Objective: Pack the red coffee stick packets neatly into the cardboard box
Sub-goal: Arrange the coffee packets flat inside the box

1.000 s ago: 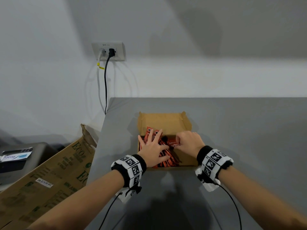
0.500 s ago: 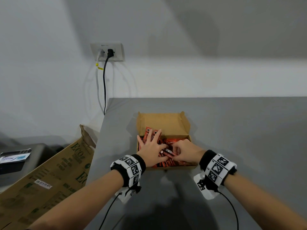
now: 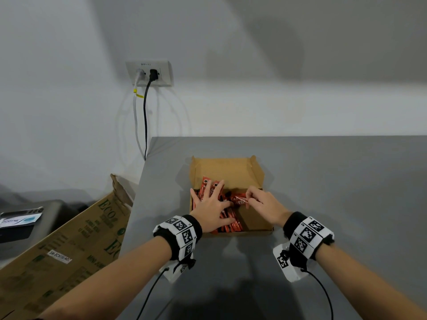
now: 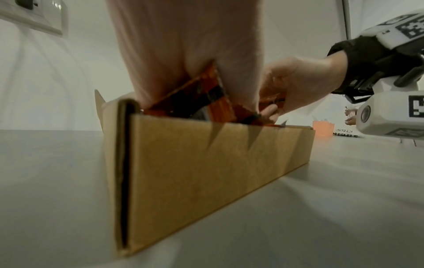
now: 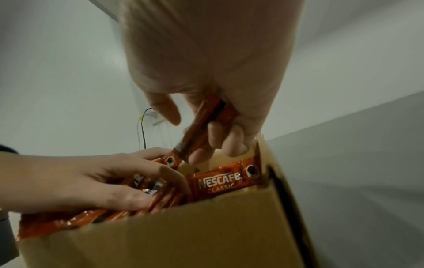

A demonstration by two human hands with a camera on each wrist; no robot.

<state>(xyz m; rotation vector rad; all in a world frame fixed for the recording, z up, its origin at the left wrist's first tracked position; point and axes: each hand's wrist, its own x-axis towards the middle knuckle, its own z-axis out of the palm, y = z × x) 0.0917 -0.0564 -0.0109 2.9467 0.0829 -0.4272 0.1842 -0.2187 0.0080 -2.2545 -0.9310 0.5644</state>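
An open cardboard box point(image 3: 231, 168) point(image 4: 206, 172) point(image 5: 183, 235) sits on the grey table. Several red coffee stick packets point(image 3: 227, 224) point(image 5: 160, 197) fill its left half. My left hand point(image 3: 211, 204) point(image 5: 80, 181) lies flat on that pile, fingers spread and pressing down. My right hand point(image 3: 258, 202) point(image 5: 206, 127) hovers over the box's right side and pinches one red packet point(image 3: 239, 199) point(image 5: 201, 127) between thumb and fingers. Another packet point(image 5: 227, 179) lies along the box's far right wall. The box's near right floor shows bare cardboard.
A large printed carton point(image 3: 69, 248) leans beside the table's left edge. Two cables hang from a wall socket point(image 3: 149, 72) behind the table. Wrist-band cables trail toward me over the grey table point(image 3: 335, 192). A small orange cup point(image 4: 323, 127) stands far off to the right.
My right hand has moved from the middle of the box back toward the right, lifting a single packet. The left hand has stayed flat on the pile.
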